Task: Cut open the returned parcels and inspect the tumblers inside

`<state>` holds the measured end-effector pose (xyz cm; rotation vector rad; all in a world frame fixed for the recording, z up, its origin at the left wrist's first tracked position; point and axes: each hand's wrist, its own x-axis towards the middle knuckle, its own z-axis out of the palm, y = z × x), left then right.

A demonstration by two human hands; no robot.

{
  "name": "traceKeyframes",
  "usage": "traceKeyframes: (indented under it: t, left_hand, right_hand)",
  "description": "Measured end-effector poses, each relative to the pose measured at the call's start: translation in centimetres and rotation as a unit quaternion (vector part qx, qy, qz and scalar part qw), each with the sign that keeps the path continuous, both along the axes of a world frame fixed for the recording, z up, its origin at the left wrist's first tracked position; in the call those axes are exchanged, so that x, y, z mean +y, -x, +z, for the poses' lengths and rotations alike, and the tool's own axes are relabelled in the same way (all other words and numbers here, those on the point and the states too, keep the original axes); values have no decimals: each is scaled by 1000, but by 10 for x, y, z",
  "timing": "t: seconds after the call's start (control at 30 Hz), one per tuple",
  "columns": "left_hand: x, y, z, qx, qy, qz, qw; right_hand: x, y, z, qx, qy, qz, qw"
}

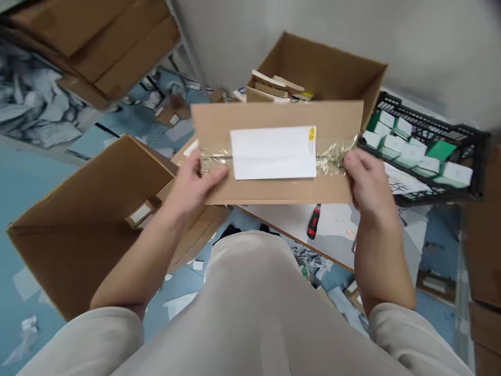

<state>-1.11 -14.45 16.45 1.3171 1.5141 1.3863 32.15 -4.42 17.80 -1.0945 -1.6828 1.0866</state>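
From my remote post I see a brown cardboard box held up level by its short ends, broad face towards me, with shiny, crinkled tape on both sides of a central white label bearing a yellow mark at its upper right corner.

The 1 view looks from the person's head, forward and steeply down over the torso, close above the left hand and right hand, with the wall at the top.
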Motion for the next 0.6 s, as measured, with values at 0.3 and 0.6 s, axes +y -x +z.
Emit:
traceKeyframes:
  t: [0.3, 0.6]
  left_hand:
    - [62, -85, -161, -56, 200, -124, 970]
    - [83, -78, -220, -92, 237, -158, 954]
  right_hand:
    - [-67, -50, -183, -6, 192, -228, 955]
    - [-68, -32, -228, -28, 251, -288, 924]
